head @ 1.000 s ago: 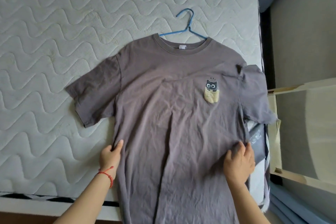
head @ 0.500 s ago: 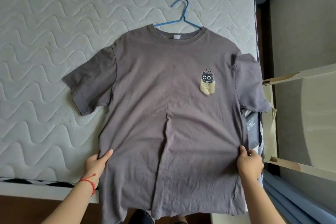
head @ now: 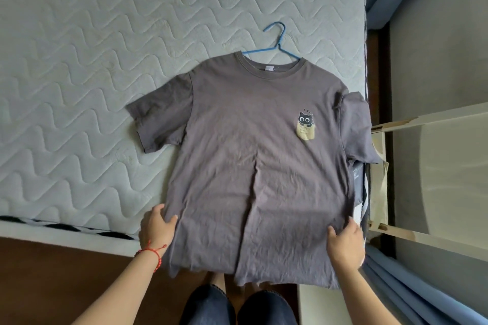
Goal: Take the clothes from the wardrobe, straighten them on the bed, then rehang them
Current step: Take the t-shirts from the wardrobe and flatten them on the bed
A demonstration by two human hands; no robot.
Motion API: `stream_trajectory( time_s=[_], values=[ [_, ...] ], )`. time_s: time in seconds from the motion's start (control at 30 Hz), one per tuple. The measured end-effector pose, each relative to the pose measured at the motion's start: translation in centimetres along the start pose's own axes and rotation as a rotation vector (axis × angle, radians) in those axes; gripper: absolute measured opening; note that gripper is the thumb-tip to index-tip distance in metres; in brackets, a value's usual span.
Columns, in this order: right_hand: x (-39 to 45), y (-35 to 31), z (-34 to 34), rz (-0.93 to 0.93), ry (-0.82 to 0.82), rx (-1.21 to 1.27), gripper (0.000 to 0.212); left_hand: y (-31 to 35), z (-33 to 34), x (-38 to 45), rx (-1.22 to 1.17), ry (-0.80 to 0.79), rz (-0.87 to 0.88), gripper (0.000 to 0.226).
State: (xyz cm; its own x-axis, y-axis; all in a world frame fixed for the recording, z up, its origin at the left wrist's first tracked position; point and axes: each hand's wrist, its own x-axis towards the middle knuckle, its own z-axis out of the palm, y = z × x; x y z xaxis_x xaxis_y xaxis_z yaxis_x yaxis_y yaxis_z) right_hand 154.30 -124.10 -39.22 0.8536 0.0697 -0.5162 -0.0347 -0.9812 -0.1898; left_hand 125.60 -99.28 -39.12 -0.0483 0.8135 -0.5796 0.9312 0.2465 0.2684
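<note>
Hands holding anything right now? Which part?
Both grip the grey T-shirt at its side edges, low down: left hand on the left edge, right hand on the right edge.

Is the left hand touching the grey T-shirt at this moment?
Touching. The head view shows the left hand gripping the side edge of the grey T-shirt, its thumb lying on top of the fabric and the cloth bunched against the palm.

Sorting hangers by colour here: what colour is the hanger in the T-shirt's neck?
Blue: the hanger, seen in the head view, pokes out of the grey T-shirt.
</note>
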Motion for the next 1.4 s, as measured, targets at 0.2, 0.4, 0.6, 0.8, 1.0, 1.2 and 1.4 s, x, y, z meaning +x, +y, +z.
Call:
stream_trajectory(
  time_s=[0.2,0.4,0.6,0.8,1.0,1.2,1.4],
  values=[
    [-5.9,-2.2,-2.1,-0.247,-0.197,-0.065,0.051,-0.4,-3.7,-6.4,-0.031,-0.140,0.156,0.024],
    [-11.0,-4.3,-3.7,-0.396,-0.350,-0.146,0.047,-4.3,-8.1,-12.0,-0.141,-0.168,0.099,0.012],
    [-17.1,-8.8,-2.7,-0.540,-0.438,-0.254,0.040,-12.8,-12.9,-14.6,-0.337,-0.078,-0.042,0.016],
    [-24.4,-14.7,1.4,-0.680,-0.514,-0.474,0.033,-24.0,-17.6,-14.5,-0.553,0.043,-0.201,0.027],
    [-33.2,-20.1,8.0,-0.727,-0.513,-0.512,0.029,-36.4,-21.7,-13.1,-0.794,0.126,-0.369,0.016],
    [-39.3,-26.4,14.7,-0.787,-0.581,-0.612,0.017,-45.1,-26.4,-12.4,-0.957,0.130,-0.525,0.007],
    [-43.6,-31.4,18.4,-0.786,-0.579,-0.625,0.023,-47.2,-30.3,-8.3,-0.985,0.038,-0.530,0.012]
  ],
)
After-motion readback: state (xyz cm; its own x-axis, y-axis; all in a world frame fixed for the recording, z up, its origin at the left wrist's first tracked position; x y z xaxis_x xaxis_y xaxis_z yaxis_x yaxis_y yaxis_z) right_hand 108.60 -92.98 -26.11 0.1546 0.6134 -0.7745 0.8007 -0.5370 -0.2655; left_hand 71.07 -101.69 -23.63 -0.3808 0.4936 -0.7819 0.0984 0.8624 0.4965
